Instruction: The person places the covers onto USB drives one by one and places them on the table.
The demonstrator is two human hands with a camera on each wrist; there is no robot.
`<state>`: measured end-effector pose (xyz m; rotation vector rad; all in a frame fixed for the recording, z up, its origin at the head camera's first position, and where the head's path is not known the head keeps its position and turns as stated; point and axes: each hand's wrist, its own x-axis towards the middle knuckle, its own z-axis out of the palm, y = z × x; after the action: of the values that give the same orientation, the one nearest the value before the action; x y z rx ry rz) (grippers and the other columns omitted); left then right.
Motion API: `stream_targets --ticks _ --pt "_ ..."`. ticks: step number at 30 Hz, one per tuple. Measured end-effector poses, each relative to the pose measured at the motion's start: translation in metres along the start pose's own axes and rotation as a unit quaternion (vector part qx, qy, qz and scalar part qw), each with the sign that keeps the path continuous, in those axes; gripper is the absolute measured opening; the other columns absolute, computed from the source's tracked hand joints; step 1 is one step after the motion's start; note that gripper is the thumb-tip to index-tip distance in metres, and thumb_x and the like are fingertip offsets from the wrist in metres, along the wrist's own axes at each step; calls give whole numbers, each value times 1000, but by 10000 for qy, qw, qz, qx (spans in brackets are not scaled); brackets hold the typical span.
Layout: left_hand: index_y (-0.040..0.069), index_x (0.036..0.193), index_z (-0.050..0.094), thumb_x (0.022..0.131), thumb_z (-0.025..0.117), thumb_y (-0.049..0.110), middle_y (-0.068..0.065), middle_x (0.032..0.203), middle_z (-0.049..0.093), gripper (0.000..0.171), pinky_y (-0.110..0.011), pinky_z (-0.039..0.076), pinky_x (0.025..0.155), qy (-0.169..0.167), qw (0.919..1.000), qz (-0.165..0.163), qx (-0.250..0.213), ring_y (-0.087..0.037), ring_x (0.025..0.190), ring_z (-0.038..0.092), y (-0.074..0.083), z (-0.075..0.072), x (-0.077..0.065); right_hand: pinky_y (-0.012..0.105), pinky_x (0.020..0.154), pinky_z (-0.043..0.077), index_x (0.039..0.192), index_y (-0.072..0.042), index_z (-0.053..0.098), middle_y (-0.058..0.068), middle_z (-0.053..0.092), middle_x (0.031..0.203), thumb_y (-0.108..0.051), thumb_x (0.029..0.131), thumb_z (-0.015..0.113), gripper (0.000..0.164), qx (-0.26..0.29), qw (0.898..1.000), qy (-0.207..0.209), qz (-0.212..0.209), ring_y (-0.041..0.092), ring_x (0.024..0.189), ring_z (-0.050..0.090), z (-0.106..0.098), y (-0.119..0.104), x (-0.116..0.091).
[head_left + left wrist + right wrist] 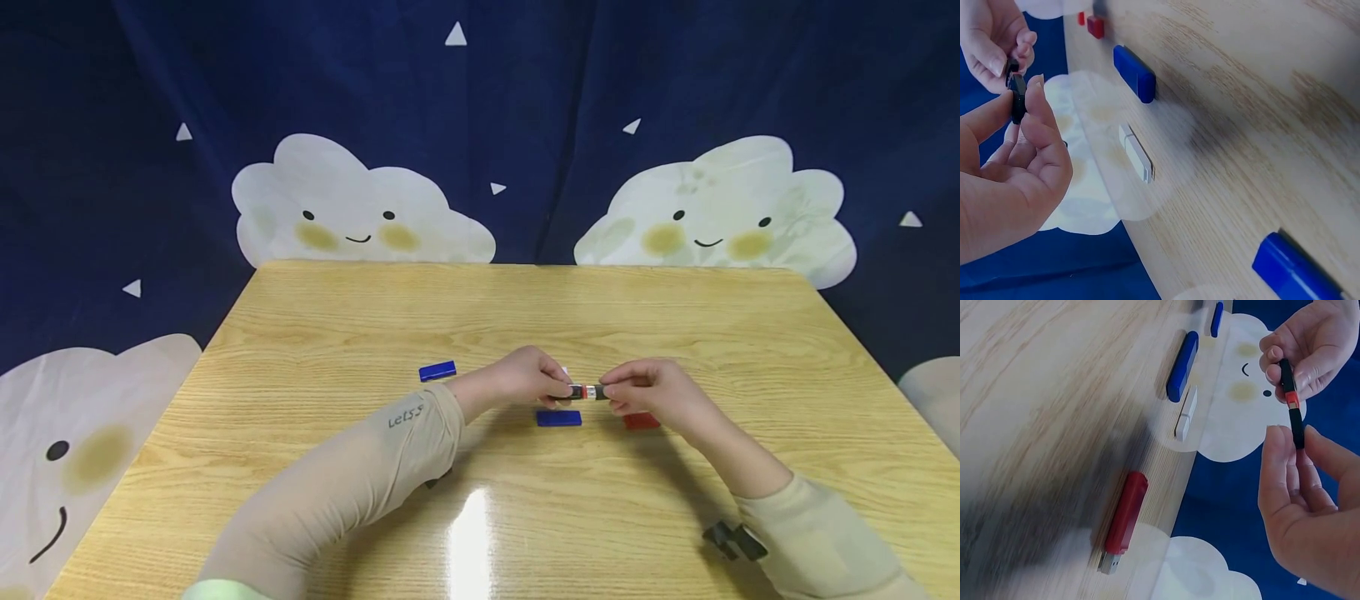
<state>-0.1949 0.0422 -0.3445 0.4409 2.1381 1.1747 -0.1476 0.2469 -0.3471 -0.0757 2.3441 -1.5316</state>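
My left hand (528, 375) pinches the black body of a USB flash drive (1287, 378) between thumb and fingertips, above the table. A red band sits at the end of the body, and a short length of metal plug shows beyond it. From the other side my right hand (663, 392) grips the black cap (1297, 428) with thumb and fingertips, in line with the plug. Below the hands lie a blue stick (558, 418) and a red USB flash drive (1127, 512) with its metal plug bare. A white stick (1136, 156) is mostly hidden behind my left hand in the head view.
Another blue stick (437, 371) lies left of the hands, near my left wrist. A small red piece (1081, 19) shows beyond the red drive. The wooden table (337, 308) ends at a dark blue curtain (525, 100) with clouds.
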Motion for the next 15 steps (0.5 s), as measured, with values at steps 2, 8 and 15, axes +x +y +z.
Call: stream_targets --ticks 2,8,15 --pt "-3 100 69 90 61 10 -14 100 71 18 -28 54 79 18 10000 -5 -16 -23 83 68 0 0 0 32 74 56 113 16 55 2 70 85 -9 89 60 34 -23 10000 -47 -66 11 74 67 1 0 0" --pt "-1 99 70 89 63 11 -13 99 71 17 -28 54 77 112 9999 -16 -36 -19 76 67 0 2 0 28 72 55 110 16 55 0 70 81 -7 88 61 32 66 9999 16 -105 10 73 67 4 0 0" --pt "-1 96 71 88 63 10 -13 96 71 16 -18 49 64 253 9996 109 -116 -8 63 58 -1 3 -2 28 72 56 109 17 55 -2 69 80 -7 88 62 33 276 9995 52 -121 8 74 67 6 1 1"
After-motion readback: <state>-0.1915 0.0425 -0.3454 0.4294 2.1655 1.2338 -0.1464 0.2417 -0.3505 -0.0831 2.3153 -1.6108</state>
